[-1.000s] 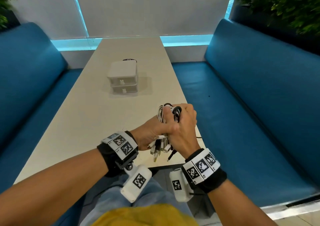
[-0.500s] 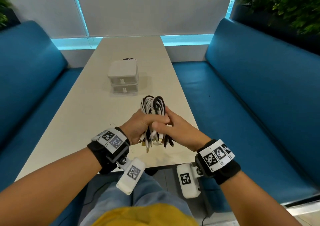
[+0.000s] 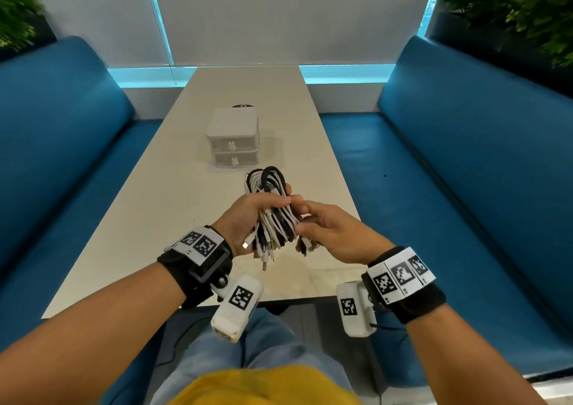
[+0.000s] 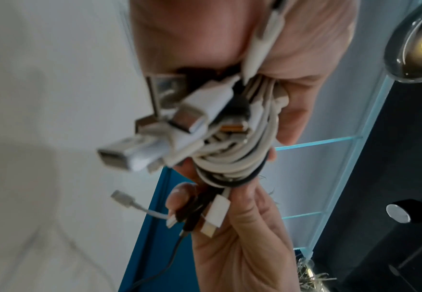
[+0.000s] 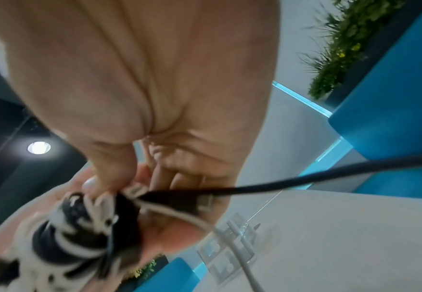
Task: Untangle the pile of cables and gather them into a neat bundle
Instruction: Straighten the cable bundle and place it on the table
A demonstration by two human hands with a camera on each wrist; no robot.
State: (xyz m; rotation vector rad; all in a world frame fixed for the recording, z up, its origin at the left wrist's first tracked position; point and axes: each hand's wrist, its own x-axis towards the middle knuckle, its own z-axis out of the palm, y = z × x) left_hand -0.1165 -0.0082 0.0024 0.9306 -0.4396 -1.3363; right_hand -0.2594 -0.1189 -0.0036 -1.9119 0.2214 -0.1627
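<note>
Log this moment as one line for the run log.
stage: bundling | cable bundle: folded, held above table | left hand: grips bundle | right hand: pinches the plug ends | drawer box: untouched

The cables point(image 3: 273, 215) in my left hand point(image 3: 245, 218) look like smooth rubbery plastic, white and black, mostly matt. Their plugs point(image 4: 129, 156) have glossy white plastic shells and bare shiny metal tips. My right hand point(image 3: 335, 234) touches the same sheathing. Under the cables, the table point(image 3: 148, 218) is a pale, smooth, matt top. Beyond the cables, the drawer box point(image 3: 233, 138) looks like matt white plastic. Either side of the table, the benches point(image 3: 465, 163) look like smooth blue leatherette with a soft sheen. My wrist straps point(image 3: 186, 268) are black cloth.
</note>
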